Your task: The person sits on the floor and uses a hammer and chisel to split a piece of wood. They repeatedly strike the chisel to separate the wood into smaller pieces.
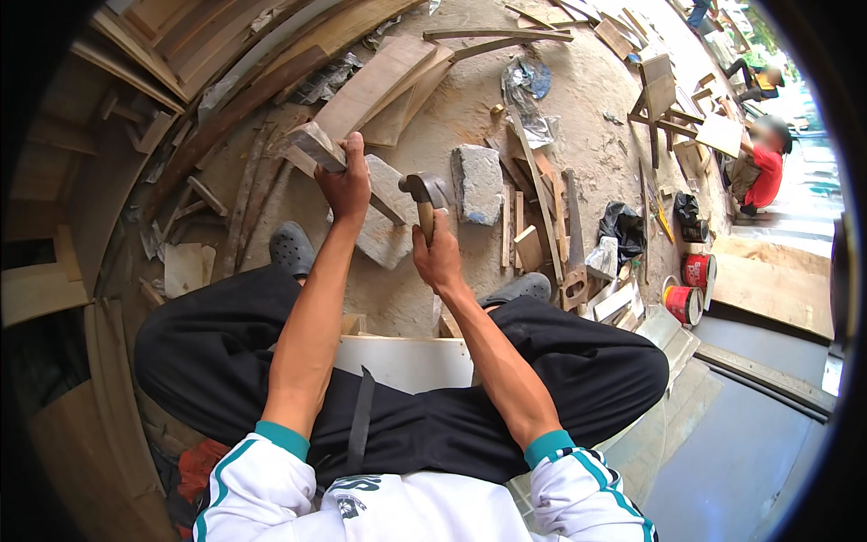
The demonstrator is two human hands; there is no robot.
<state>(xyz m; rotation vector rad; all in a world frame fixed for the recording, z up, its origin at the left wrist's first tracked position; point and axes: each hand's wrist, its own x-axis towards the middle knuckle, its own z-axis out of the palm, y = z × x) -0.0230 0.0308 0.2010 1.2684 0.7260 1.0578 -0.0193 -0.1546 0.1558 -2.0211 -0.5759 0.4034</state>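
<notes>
My left hand [348, 188] is closed around a wooden bar [318, 146], which slants down to the right over a grey concrete block [384, 242]. To its right, my right hand [438, 257] grips the handle of a claw hammer [428, 191] whose metal head points up and away from me. The hammer head is near the bar's lower end, with a small gap between them. A second concrete block [477, 185] lies just beyond the hammer. Between my bent knees sits a white panel [406, 361].
Wide boards [375, 86] lie beyond my left hand. A handsaw [574, 230] rests among wood offcuts at right, near a black plastic bag [623, 226] and red cans [684, 303]. Wooden furniture [54, 271] lines the left. A person in red [766, 176] sits far right.
</notes>
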